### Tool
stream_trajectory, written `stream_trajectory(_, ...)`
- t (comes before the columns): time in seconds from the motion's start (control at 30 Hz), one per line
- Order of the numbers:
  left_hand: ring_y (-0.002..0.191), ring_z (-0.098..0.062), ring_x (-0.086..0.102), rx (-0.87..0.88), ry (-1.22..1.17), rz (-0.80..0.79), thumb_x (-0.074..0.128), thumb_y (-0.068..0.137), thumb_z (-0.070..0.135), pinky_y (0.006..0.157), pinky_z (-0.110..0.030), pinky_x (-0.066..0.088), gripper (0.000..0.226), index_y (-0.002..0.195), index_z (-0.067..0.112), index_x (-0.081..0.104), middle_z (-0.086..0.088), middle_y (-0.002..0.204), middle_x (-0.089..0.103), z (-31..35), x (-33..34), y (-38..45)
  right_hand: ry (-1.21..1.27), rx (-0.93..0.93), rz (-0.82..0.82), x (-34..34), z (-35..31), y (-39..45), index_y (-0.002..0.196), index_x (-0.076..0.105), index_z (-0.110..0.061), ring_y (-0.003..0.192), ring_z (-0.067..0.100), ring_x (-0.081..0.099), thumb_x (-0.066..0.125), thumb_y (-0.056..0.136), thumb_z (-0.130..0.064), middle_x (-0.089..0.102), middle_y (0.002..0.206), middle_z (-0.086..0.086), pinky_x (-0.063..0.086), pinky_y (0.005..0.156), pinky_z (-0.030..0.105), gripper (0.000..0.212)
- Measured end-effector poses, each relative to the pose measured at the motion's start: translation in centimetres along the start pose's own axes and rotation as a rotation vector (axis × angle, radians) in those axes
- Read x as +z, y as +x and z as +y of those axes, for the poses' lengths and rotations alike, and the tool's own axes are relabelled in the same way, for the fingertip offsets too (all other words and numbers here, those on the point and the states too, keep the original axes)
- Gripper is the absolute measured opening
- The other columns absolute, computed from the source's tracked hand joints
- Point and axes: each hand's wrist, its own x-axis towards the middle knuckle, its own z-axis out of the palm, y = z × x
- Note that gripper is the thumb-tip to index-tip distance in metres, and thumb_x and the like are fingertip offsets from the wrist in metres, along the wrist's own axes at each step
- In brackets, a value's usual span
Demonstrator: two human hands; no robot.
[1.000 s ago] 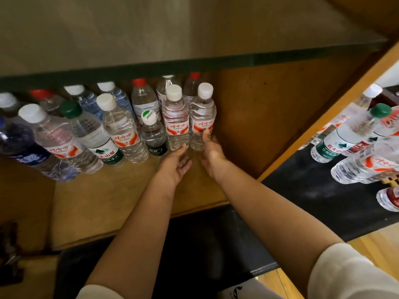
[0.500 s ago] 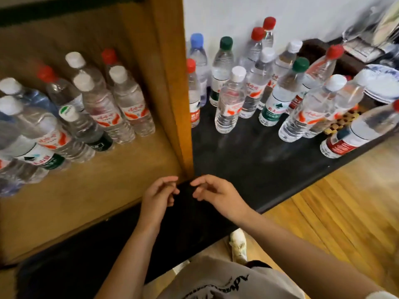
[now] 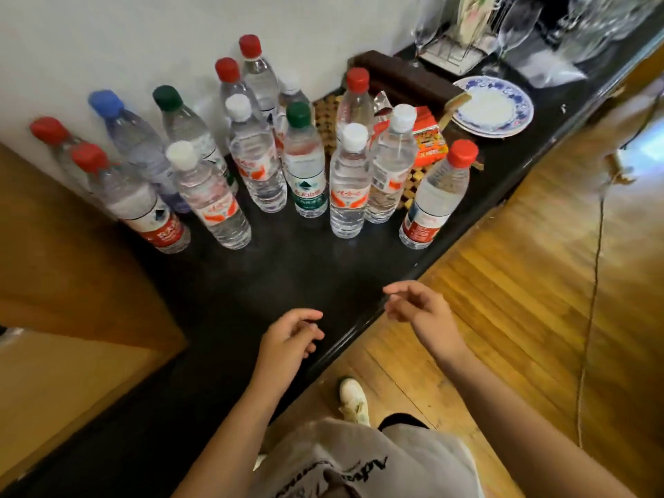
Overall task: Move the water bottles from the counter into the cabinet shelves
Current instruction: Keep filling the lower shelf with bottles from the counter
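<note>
Clear water bottles (image 3: 258, 167) with red, white, green and blue caps stand upright on the black counter (image 3: 251, 282). Near them, the left hand (image 3: 287, 339) and right hand (image 3: 420, 310) hover empty, fingers loosely curled.

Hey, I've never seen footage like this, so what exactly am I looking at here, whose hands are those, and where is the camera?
There is no machine here. A person wears a wide-angle camera on the head, looking forward and down, so you see their own arms from above. That lens bends straight lines, which is why the bottles seem to lean.

The left hand and the right hand hang near the front edge of a black counter. Both hold nothing; the fingers are loosely curled.

On the counter stand many clear water bottles with red, white, green and blue caps. The nearest are a white-capped bottle and a red-capped bottle. Behind them lie a blue-patterned plate, an orange snack packet and some glassware. The wooden cabinet is at the left.
</note>
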Motion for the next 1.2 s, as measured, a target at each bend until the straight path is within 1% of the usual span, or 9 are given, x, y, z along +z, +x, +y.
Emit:
stream_trajectory(0.1,0.081,-0.007,0.061,0.027,-0.017,0.005,0.056,0.088,0.006,0.064,-0.016,0.045,0.027,0.107,0.025,0.059,0.003,0.097,0.064,2.4,3.0,3.0,0.024,0.004,0.133,-3.8,0.7,2.3,0.105,0.062,-0.004,0.074,0.013,0.059,0.052,0.087,0.004,0.061,0.079,0.002,0.049,0.066,0.015,0.022)
stream_trajectory(0.27,0.112,-0.008,0.047,0.171,-0.002,0.188,0.071,0.077,0.003,0.091,-0.023,0.041,0.078,0.141,0.019,0.03,0.004,0.126,0.043,7.6,5.8,8.1,0.046,0.017,0.304,-7.1,0.0,6.1,0.12,0.049,-0.018,0.1,0.018,0.055,0.064,0.082,-0.006,0.055,0.102,-0.001,0.05,0.085,0.033,0.042)
stream_trajectory(0.4,0.119,-0.011,0.045,0.304,-0.009,0.265,0.078,0.065,0.0,0.09,-0.009,0.04,0.087,0.137,0.015,0.032,-0.003,0.135,0.041,10.8,6.8,11.1,0.004,-0.032,0.29,-7.7,-1.0,8.9,0.132,0.037,-0.02,0.111,0.011,0.046,0.074,0.074,-0.011,0.047,0.12,-0.004,0.044,0.091,0.028,0.07)
stream_trajectory(0.5,0.121,-0.022,0.046,0.322,-0.006,0.344,0.081,0.06,-0.002,0.074,0.003,0.039,0.086,0.133,0.009,0.036,-0.012,0.133,0.042,11.7,7.3,12.4,-0.009,-0.106,0.22,-7.4,-1.3,10.6,0.134,0.034,-0.02,0.113,0.008,0.043,0.079,0.067,-0.011,0.045,0.126,-0.005,0.04,0.088,0.021,0.081)
stream_trajectory(0.6,0.123,-0.022,0.047,0.323,-0.023,0.356,0.083,0.06,0.003,0.1,-0.024,0.042,0.086,0.133,0.008,0.037,-0.01,0.132,0.046,12.1,7.5,13.2,-0.039,-0.152,0.205,-6.8,-1.2,11.8,0.131,0.037,-0.022,0.109,0.004,0.041,0.082,0.062,-0.012,0.042,0.119,-0.012,0.033,0.08,0.01,0.083)
stream_trajectory(0.67,0.122,-0.021,0.049,0.319,-0.032,0.37,0.083,0.062,0.008,0.104,-0.035,0.04,0.085,0.133,0.008,0.037,-0.009,0.131,0.049,12.3,7.5,13.5,-0.056,-0.148,0.228,-6.6,-1.0,12.3,0.13,0.039,-0.023,0.108,0.003,0.04,0.084,0.06,-0.016,0.041,0.117,-0.013,0.033,0.079,0.01,0.083)
stream_trajectory(0.93,0.114,-0.008,0.046,0.355,0.019,0.418,0.08,0.069,0.011,0.09,-0.013,0.035,0.078,0.13,0.008,0.032,-0.005,0.131,0.048,11.7,7.1,13.2,-0.14,-0.219,0.226,-5.4,-1.3,12.7,0.123,0.044,-0.023,0.108,0.006,0.045,0.088,0.055,-0.024,0.049,0.116,-0.01,0.039,0.091,0.025,0.08)
stream_trajectory(1.13,0.11,0.0,0.041,0.361,0.044,0.468,0.082,0.065,0.014,0.083,-0.002,0.031,0.083,0.131,0.012,0.033,0.009,0.122,0.044,8.9,5.0,10.6,-0.238,-0.293,0.097,-3.2,-2.0,12.3,0.118,0.049,-0.022,0.103,0.004,0.05,0.086,0.056,-0.017,0.054,0.109,-0.013,0.039,0.086,0.02,0.072)
stream_trajectory(1.2,0.109,0.001,0.043,0.342,0.051,0.494,0.083,0.064,0.015,0.082,-0.003,0.032,0.083,0.13,0.014,0.034,0.013,0.117,0.043,7.6,4.0,9.5,-0.239,-0.366,0.021,-1.9,-2.2,11.5,0.111,0.051,-0.03,0.097,-0.008,0.051,0.085,0.057,-0.016,0.054,0.101,-0.021,0.036,0.083,0.006,0.065)
